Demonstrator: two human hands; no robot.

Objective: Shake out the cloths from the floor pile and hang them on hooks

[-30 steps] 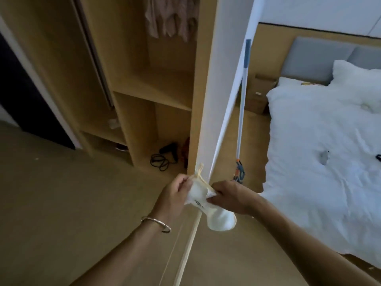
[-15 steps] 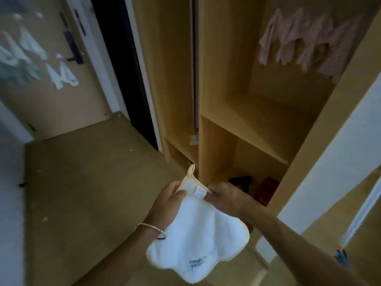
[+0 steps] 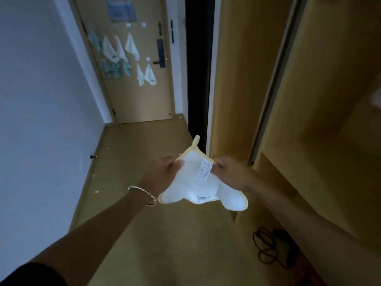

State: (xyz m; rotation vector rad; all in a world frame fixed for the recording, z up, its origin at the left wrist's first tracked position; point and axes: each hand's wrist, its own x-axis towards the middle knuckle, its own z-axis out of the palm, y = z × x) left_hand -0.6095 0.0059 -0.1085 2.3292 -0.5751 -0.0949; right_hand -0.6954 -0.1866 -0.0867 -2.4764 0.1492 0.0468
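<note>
A white wall bounds the left, and beside it a strip of wooden floor runs open to a far door where other cloths hang on hooks. Both arms reach forward: the left hand pinches the upper left edge of the white, yellow-trimmed cloth, which hangs spread above the floor with its loop pointing up. The right hand pinches the upper right edge, just beside the corner of the wardrobe that closes off the right side.
</note>
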